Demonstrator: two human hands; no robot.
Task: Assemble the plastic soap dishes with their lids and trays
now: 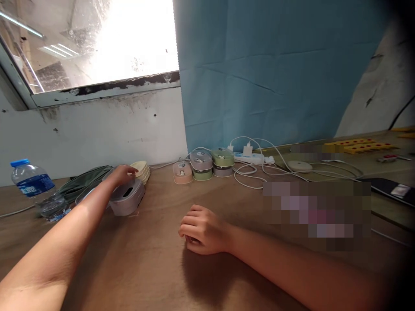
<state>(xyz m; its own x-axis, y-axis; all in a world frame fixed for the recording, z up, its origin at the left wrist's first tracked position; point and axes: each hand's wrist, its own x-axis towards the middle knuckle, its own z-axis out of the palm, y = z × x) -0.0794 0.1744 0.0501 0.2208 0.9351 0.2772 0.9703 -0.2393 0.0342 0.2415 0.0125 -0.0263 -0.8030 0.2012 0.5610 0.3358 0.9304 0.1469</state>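
My left hand (pixel 122 176) reaches to the back left, over a pale grey plastic box (pixel 126 201) with a dark oval slot. Its fingers stretch toward a stack of cream, wavy-edged pieces (pixel 142 171); whether they touch it I cannot tell, and the fingertips are partly hidden. I see nothing held in it. My right hand (pixel 202 230) rests above the middle of the table (pixel 162 259), fingers curled in a loose fist with nothing showing in them. Farther back stand a small pink lidded box (pixel 182 173) and stacked grey-green lidded boxes (pixel 201 165), (pixel 222 162).
A water bottle (pixel 39 188) with a blue cap and a dark green cloth bag (pixel 84 181) lie left. White cables run from a power strip (pixel 249 158) at the back. A round white disc (pixel 300 166) and yellow racks (pixel 359 145) are on the right.
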